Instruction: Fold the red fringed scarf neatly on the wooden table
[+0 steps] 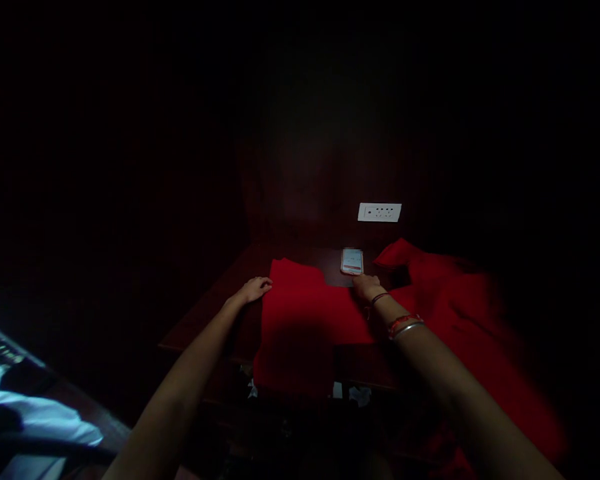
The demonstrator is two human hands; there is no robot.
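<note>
- The room is very dark; a dark brown wooden table (200, 323) stands against a dim wall.
- On it, left of its middle, lies a smooth red cloth (297, 313), its near end hanging past the table's near edge and a strip running right.
- The left hand (255, 288) rests at the cloth's left edge, fingers loosely extended and gripping nothing, fingertips touching the fabric.
- The right hand (366, 287) is at the strip's far edge, fingers curled; whether they pinch the cloth, I cannot tell. A silver metal bangle (409, 330) circles that wrist.
- Just beyond it lies a phone with a lit screen (352, 261).
- To the right, loose red fabric (460, 300) spreads in blurred folds.
- Farther back, a white rectangular socket panel (379, 212) sits on the wall.
- Near left, crumpled white fabric (50, 419) catches light.
</note>
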